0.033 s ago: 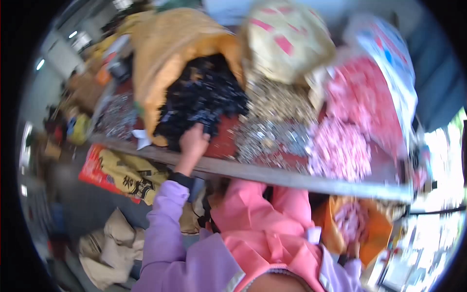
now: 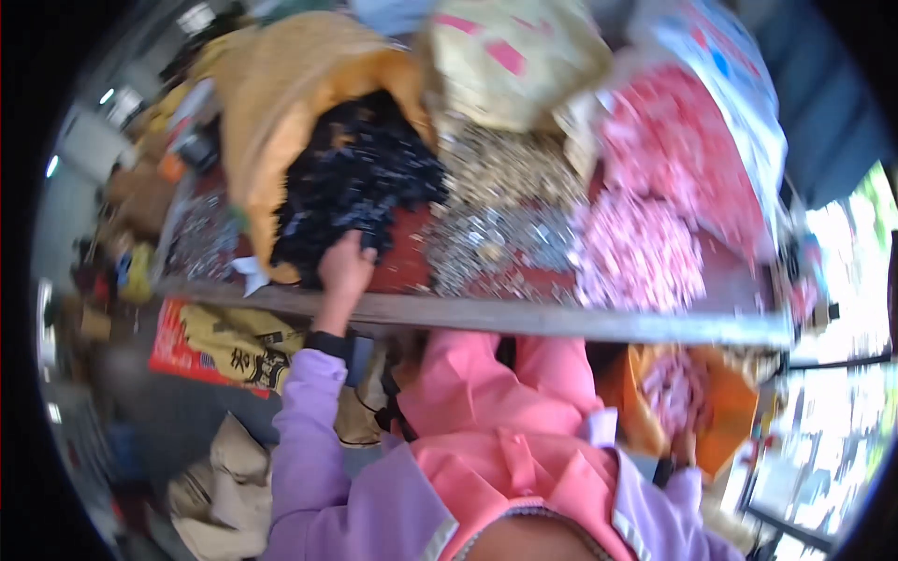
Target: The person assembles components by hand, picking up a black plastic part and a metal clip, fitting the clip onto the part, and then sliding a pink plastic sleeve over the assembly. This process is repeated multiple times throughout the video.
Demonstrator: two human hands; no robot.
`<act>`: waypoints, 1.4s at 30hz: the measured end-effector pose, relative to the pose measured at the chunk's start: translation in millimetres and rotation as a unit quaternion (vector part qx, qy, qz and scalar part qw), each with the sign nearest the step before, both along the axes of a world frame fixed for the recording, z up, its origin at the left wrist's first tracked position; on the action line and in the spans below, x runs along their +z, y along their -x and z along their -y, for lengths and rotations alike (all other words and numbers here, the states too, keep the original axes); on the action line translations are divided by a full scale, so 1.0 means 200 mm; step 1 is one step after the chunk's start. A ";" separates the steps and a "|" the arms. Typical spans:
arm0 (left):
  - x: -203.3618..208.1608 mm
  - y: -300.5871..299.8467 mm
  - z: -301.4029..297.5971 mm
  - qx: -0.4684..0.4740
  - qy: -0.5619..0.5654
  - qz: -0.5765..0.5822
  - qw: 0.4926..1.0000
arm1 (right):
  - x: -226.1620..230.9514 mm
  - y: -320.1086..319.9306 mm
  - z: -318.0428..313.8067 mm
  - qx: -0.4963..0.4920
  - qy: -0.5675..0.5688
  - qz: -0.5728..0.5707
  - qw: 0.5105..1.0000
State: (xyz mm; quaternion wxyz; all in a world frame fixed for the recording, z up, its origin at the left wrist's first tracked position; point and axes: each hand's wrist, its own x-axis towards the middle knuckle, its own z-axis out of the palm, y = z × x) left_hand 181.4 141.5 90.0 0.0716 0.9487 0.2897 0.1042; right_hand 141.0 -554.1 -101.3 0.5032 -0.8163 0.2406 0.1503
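My left hand [image 2: 346, 266] rests at the near edge of a heap of black pieces [image 2: 360, 178], small and strip-like. Its fingers are drawn together on some of them, though the picture is a little blurred there. The heap spills from a yellow-orange woven sack [image 2: 254, 126] lying on its side. Low on the right, my right hand [image 2: 686, 449] is at the near rim of an orange bag [image 2: 734, 411] holding pale pink pieces [image 2: 672, 393]. How its fingers are bent does not show.
On the dark red tabletop [image 2: 404, 266] lie silvery pieces [image 2: 496, 245], beige pieces [image 2: 510, 168] below a cream sack [image 2: 514, 61], and pink strips [image 2: 641, 252] beside a white plastic bag [image 2: 739, 84]. A raised edge [image 2: 561, 320] runs along the front. A beige sack [image 2: 234, 496] lies lower left.
The view has shifted, so the table and sacks sit further left and slightly higher. My left hand stays at the black heap, and my right hand remains by the orange bag.
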 end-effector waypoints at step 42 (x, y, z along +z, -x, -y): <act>0.00 0.08 0.53 -0.033 0.835 0.156 0.527 | 0.83 -0.78 -1.80 0.400 0.316 0.365 0.779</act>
